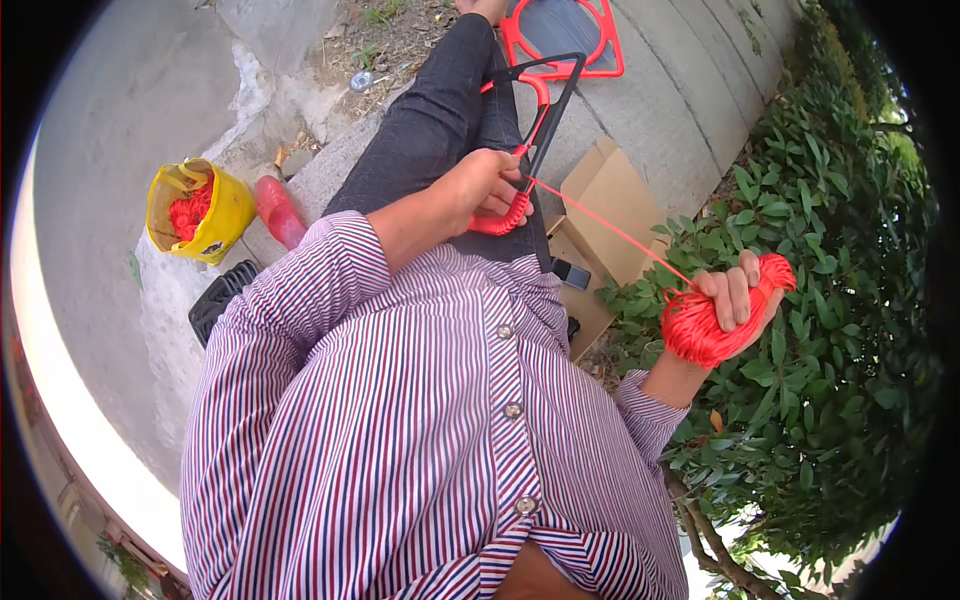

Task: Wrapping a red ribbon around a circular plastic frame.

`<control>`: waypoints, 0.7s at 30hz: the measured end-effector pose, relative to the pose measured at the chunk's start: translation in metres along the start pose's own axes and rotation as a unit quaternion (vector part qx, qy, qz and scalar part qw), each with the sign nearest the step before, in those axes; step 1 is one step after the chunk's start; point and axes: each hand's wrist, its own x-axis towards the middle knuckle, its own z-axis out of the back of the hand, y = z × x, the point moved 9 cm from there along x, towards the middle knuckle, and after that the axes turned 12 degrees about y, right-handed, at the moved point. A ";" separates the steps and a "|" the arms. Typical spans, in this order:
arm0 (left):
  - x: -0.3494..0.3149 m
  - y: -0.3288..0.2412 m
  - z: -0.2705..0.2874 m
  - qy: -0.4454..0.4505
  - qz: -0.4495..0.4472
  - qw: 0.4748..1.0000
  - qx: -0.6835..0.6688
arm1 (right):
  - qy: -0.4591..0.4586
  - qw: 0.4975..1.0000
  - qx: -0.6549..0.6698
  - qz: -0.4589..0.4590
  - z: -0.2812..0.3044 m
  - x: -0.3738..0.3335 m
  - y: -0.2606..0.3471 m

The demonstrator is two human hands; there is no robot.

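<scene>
My left hand (490, 188) grips a black frame (561, 110) over my lap, fingers closed near its wrapped lower edge. Red cord winds tightly around part of that frame, with a dense wrapped band (500, 220) just below my fingers. My right hand (735, 298), out to the right, is closed around a thick bundle of red cord (700, 330). A single taut strand (620, 232) of the cord runs between the bundle and the frame. Some fingertips of my left hand are hidden behind the frame.
A yellow bucket (234, 208) holding red cord stands left, beside a red object (277, 212) and a black item (222, 298). An open cardboard box (612, 200) with a small dark device (570, 274) lies right. Beyond is a red-edged frame (612, 42). Leafy bushes (800, 400) crowd the right.
</scene>
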 end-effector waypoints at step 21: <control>-0.078 -0.064 -0.077 -0.008 -0.518 0.656 0.550 | -0.111 0.888 -0.446 -0.025 0.029 -0.020 -0.060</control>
